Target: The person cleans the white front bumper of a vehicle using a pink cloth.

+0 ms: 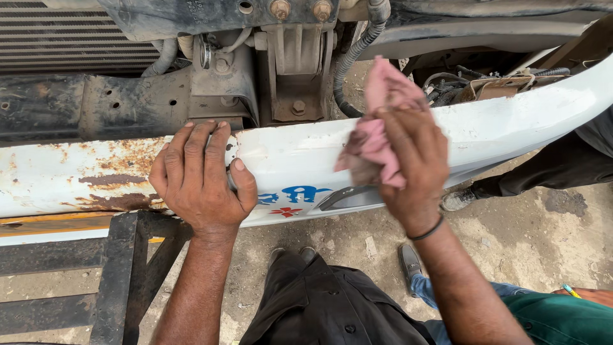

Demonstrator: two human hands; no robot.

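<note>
Left hand: the left hand lies flat at centre left of the frame, palm down on the top edge of the white bumper; fingers spread and pointing up the frame, thumb stretched to the right over the front face; it holds nothing.
Right hand: the right hand is at centre right, fingers curled round a pink rag, pressing it against the upper part of the bumper; a dark band sits on the wrist.
Rag: crumpled, pink with a dirty brown patch near the lower end; its top sticks up above the fingers, in front of the engine parts.
Bumper: a long white painted panel running across the middle of the frame from left edge to upper right; the left stretch carries rust patches; blue and red painted marks sit just right of the left thumb; a dark slot lies below the rag.
Behind the bumper: grimy metal brackets, bolts and a ribbed black hose in the upper centre; radiator fins in the upper left.
Below: a dark metal stand at lower left under the bumper; dusty ground; the person's dark clothing at bottom centre.
Others: a shoe, a jeans leg and a green sleeve at lower right; another shoe and dark trouser leg at right centre.
</note>
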